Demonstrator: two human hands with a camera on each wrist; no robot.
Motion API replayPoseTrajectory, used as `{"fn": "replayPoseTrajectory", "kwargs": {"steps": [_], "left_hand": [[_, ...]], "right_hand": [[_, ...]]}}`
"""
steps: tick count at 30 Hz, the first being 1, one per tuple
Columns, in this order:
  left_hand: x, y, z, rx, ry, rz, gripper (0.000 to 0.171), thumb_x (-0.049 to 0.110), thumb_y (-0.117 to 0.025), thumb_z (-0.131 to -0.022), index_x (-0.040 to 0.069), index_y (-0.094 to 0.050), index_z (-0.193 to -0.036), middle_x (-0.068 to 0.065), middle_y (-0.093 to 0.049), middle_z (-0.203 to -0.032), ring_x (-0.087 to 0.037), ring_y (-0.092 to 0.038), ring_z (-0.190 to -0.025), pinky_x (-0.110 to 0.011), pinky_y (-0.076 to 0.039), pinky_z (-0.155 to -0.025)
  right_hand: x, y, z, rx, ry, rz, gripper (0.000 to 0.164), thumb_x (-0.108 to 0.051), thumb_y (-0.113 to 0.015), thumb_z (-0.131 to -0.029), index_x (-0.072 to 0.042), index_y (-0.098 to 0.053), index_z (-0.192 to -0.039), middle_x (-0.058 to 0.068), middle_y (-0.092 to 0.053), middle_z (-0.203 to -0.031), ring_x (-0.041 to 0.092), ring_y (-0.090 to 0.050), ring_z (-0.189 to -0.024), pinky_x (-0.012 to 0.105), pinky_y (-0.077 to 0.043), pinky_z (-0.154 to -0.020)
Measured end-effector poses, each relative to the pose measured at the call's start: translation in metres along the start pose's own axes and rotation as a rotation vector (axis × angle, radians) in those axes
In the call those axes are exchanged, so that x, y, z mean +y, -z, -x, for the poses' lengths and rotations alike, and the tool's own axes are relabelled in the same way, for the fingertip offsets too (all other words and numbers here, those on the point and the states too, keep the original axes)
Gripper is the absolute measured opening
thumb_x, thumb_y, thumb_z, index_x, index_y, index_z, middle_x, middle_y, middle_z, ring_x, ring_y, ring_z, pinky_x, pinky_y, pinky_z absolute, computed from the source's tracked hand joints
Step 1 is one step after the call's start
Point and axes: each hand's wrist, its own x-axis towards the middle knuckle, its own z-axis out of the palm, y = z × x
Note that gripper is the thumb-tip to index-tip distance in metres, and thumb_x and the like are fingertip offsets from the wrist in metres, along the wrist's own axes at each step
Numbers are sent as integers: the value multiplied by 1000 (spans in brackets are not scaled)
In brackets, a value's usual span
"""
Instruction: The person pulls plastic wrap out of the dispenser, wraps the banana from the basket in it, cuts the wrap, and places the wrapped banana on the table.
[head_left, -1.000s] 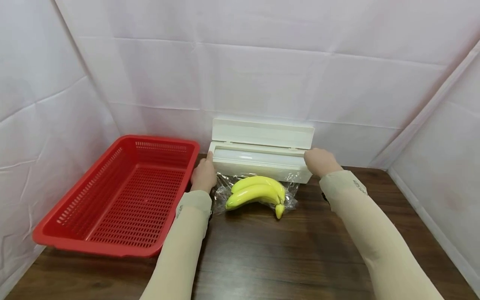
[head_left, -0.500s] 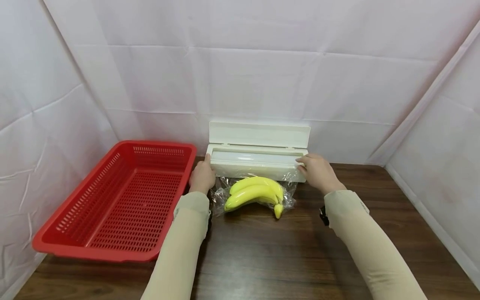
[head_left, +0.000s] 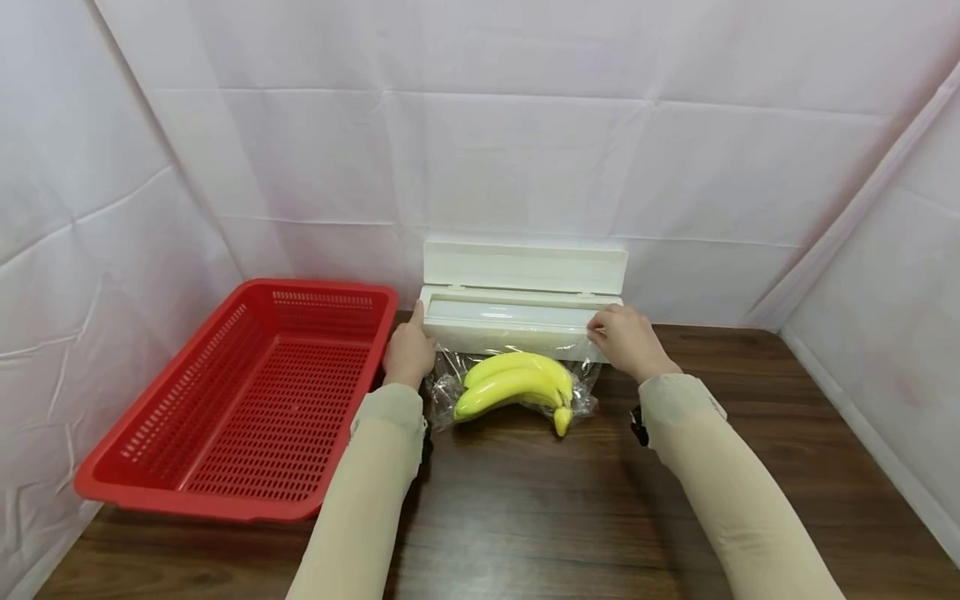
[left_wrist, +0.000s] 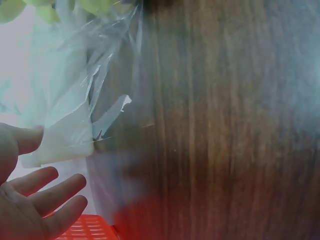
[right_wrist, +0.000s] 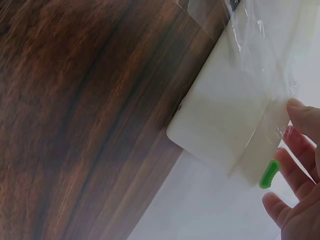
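A white cling film dispenser box (head_left: 517, 340) stands at the back with its lid (head_left: 525, 265) raised and a roll (head_left: 495, 312) inside. Clear cling film (head_left: 442, 387) hangs over its front and lies around a bunch of yellow bananas (head_left: 513, 392). My left hand (head_left: 408, 354) is at the box's left end, its index finger straight along the top. In the left wrist view its other fingers are spread and relaxed. At the right end, my right hand (head_left: 626, 340) pinches the film's edge between thumb and finger. A green tab (right_wrist: 269, 174) is by its fingers in the right wrist view.
A red perforated plastic basket (head_left: 352, 471) stands left of my left forearm on the dark wooden table (head_left: 540, 517). White cloth walls (head_left: 525, 158) enclose the back and both sides, close behind the box.
My right hand has moved from the box's right end slightly left to the film at its front edge. The film there is now lifted. My left hand stays at the left end.
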Motion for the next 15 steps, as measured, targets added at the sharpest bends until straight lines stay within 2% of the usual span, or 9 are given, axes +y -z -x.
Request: {"fn": "replayPoseTrajectory", "kwargs": {"steps": [4, 7, 10, 15], "left_hand": [[1, 1, 3, 24, 4, 51, 72, 20, -55, -95, 19, -13, -153, -21, -54, -127, -36, -56, -111, -47, -48, -90], [1, 0, 5, 41, 7, 66, 68, 21, -55, -95, 13, -18, -152, -22, -51, -133, -36, -51, -121, -47, -45, -97], [0, 0, 6, 73, 4, 86, 59, 21, -56, -94, 9, -32, -147, -21, -52, -134, -34, -50, -124, -46, -44, -100], [1, 0, 10, 142, -19, 156, 40, 17, -60, -92, 6, -54, -130, -18, -62, -122, -34, -56, -115, -46, -47, -95]], "right_hand": [[1, -1, 0, 8, -20, -35, 13, -13, -59, -92, -4, -67, -98, 14, -64, -100, 33, -58, -97, 50, -44, -87], [1, -1, 1, 10, -29, -47, 13, -13, -59, -93, -4, -67, -97, 14, -63, -98, 33, -57, -95, 50, -44, -85], [1, 0, 3, 18, -30, -42, 12, -13, -59, -93, -4, -67, -96, 14, -63, -97, 35, -56, -97, 52, -43, -86], [0, 1, 6, 32, -31, -17, 12, -14, -59, -93, -5, -65, -97, 15, -61, -99, 38, -53, -101, 56, -39, -89]]}}
